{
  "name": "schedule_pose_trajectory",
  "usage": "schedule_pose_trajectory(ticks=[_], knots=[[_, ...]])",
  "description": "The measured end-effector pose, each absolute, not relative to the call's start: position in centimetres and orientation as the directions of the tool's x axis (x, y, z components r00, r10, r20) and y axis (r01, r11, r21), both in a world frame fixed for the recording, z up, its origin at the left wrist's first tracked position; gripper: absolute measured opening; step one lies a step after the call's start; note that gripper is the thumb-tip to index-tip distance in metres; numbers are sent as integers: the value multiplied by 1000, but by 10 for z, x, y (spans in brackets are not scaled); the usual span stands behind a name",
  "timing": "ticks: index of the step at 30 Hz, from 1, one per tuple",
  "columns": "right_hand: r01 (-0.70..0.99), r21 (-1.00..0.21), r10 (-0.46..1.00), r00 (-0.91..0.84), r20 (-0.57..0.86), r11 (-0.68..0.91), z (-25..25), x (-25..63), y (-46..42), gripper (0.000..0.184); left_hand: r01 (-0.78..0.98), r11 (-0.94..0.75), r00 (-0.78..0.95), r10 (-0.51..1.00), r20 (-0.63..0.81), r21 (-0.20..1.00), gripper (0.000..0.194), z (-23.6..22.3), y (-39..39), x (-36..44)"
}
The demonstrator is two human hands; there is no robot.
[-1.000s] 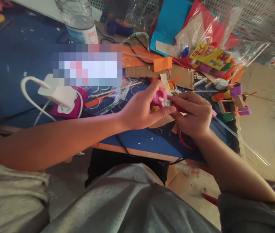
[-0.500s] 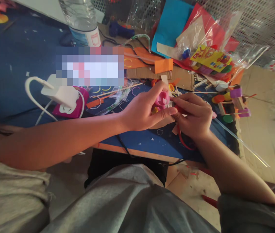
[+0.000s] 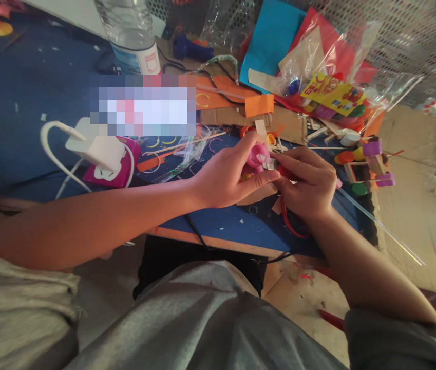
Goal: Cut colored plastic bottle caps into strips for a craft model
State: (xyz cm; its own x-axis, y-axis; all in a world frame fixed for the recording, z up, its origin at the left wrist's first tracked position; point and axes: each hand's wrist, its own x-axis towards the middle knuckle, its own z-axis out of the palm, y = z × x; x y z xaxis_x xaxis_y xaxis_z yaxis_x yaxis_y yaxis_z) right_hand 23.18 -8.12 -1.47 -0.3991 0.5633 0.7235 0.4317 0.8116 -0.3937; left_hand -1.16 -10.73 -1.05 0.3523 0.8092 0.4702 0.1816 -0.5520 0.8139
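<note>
My left hand (image 3: 227, 177) is closed around a pink rounded piece (image 3: 257, 155) with a smooth surface, gripping it between thumb and fingers. Close against it, my right hand (image 3: 308, 180) is closed in a pinch; a small pale bit shows by its fingertips, but what it grips is mostly hidden. Red shows beneath the right fingers, and a red loop (image 3: 291, 223) curves out below that hand. Under the hands lies a piece of brown card (image 3: 257, 195).
Left of my hands stand a white charger (image 3: 96, 149) on a magenta power socket (image 3: 135, 154) and a water bottle (image 3: 135, 43). Coloured paper (image 3: 269, 41) and a yellow-labelled bag (image 3: 333, 92) lie behind. A stick-and-cap model (image 3: 375, 163) sits right, near cardboard (image 3: 418, 205).
The pink piece has turned slightly in my left hand, and a pale bit shows more between the hands. Both hands stay in nearly the same place.
</note>
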Motion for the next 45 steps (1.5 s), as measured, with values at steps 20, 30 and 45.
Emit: schedule_pose_trajectory(ticks=[20, 30, 45], knots=[[407, -378, 537, -418, 732, 832, -12, 230, -84, 45, 218, -590, 323, 795, 513, 777, 61, -12, -109, -12], [426, -357, 531, -424, 734, 832, -13, 230, -85, 45, 215, -571, 333, 806, 490, 792, 61, -11, -110, -12], [480, -437, 635, -413, 652, 761, -7, 229, -84, 43, 102, -535, 278, 825, 492, 839, 44, -12, -110, -14]])
